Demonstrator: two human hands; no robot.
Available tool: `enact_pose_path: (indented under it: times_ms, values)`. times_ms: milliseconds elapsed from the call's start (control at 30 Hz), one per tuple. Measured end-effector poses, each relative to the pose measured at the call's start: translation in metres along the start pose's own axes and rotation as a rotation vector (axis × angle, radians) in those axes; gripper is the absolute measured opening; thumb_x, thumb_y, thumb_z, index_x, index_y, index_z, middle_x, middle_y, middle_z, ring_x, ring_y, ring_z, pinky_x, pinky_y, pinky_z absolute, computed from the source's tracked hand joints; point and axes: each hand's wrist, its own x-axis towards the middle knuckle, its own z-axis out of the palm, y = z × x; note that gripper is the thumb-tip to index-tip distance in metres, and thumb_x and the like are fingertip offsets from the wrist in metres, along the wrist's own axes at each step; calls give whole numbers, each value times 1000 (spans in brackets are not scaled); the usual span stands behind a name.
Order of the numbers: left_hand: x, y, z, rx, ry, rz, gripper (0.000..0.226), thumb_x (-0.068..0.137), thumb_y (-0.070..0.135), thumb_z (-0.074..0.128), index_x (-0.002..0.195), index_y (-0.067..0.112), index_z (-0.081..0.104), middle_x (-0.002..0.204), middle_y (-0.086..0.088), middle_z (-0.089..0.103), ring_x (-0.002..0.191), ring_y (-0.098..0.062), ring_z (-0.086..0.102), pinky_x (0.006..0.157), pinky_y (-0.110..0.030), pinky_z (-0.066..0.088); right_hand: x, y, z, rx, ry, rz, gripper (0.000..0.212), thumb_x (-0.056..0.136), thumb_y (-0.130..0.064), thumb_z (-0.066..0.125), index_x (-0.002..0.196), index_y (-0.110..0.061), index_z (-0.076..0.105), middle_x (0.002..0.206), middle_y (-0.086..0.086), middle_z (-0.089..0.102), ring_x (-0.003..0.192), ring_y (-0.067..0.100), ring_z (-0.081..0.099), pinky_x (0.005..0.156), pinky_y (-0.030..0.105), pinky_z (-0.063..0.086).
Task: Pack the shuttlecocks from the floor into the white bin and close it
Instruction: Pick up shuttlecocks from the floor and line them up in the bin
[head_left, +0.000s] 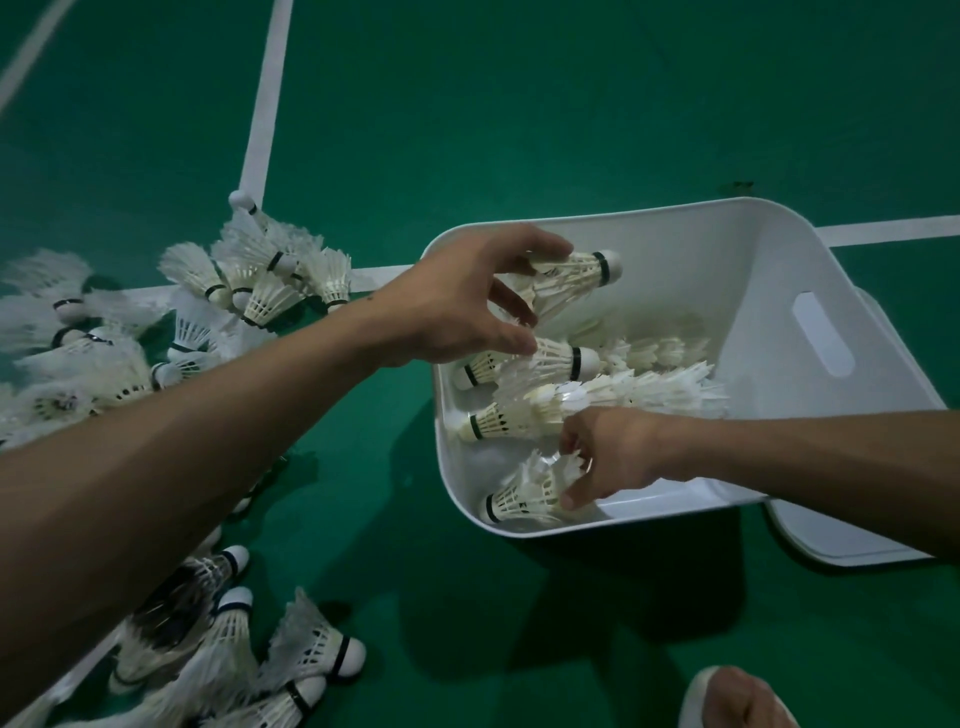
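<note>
The white bin sits on the green floor at centre right, open, with rows of nested shuttlecocks lying inside. My left hand reaches over the bin's left rim and holds two white shuttlecocks: one pinched under the thumb, another under the lower fingers. My right hand is inside the bin near its front wall, fingers pinching the feathers of a shuttlecock. Several loose shuttlecocks lie piled on the floor at left, and more at bottom left.
The bin's white lid lies flat on the floor under the bin's right side. White court lines cross the green floor. A foot in a white sandal shows at the bottom right edge.
</note>
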Motion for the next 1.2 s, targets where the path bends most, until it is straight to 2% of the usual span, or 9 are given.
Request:
enact_pose_path:
  times_ms: [100, 233, 433, 667, 767, 900, 1033, 1133, 1200]
  values:
    - [3, 0, 2, 42, -6, -25, 77, 68, 2, 81, 133, 29, 48, 126, 6, 52, 86, -5, 68, 84, -29, 56, -7, 4, -12, 230, -74, 16, 61, 73, -24, 82, 123, -15, 49, 96, 7, 63, 67, 16, 64, 58, 23, 54]
    - [6, 2, 6, 83, 14, -72, 79, 67, 2, 82, 134, 28, 48, 126, 4, 54, 90, -9, 67, 86, -29, 54, -22, 20, -35, 334, -103, 20, 55, 74, -20, 81, 120, -11, 52, 104, 15, 68, 84, 26, 68, 71, 30, 58]
    - [8, 9, 16, 6, 91, -96, 80, 66, 0, 82, 133, 27, 49, 128, 1, 55, 84, -12, 70, 85, -34, 56, -44, 26, -56, 836, 66, -47, 46, 64, -19, 74, 106, -3, 61, 105, 16, 68, 89, 28, 68, 83, 36, 57]
    - [11, 15, 27, -45, 129, -97, 79, 66, -1, 81, 133, 26, 49, 119, 6, 56, 81, -8, 70, 77, -23, 56, -46, 17, -54, 1244, 160, -102, 37, 62, -14, 74, 96, -9, 61, 77, 7, 71, 69, 20, 67, 68, 30, 57]
    - [10, 13, 29, -53, 118, -116, 76, 68, 4, 81, 133, 27, 49, 122, 4, 56, 84, -10, 70, 81, -27, 56, -47, 16, -55, 1316, 181, -108, 28, 66, -5, 74, 92, -8, 61, 70, 6, 69, 58, 15, 64, 61, 25, 54]
    - [9, 10, 29, -22, 165, -137, 65, 73, 19, 80, 131, 26, 52, 122, 4, 58, 86, -10, 67, 80, -26, 54, -45, 26, -64, 1256, 352, -83, 12, 76, 3, 70, 77, -7, 65, 69, 5, 67, 68, 19, 62, 67, 30, 53]
    - [10, 6, 26, 14, 220, -132, 53, 77, 16, 77, 125, 23, 57, 116, 5, 60, 89, -10, 64, 88, -33, 53, -46, 34, -68, 1077, 426, -136, 24, 76, 9, 68, 94, -6, 73, 90, 9, 72, 81, 21, 64, 72, 31, 56]
    - [13, 2, 26, 35, 222, -132, 42, 80, 12, 73, 117, 28, 61, 114, 7, 63, 88, -9, 64, 85, -33, 55, -48, 34, -62, 625, 412, -206, 35, 77, 1, 73, 108, -15, 71, 91, 2, 74, 73, 14, 66, 67, 24, 56]
    - [16, -1, 26, 88, 228, -123, 37, 82, 11, 71, 114, 29, 63, 109, 9, 63, 91, -7, 62, 84, -29, 53, -45, 34, -56, 265, 347, -212, 47, 79, -13, 76, 123, -21, 63, 91, 1, 73, 79, 18, 68, 77, 30, 55]
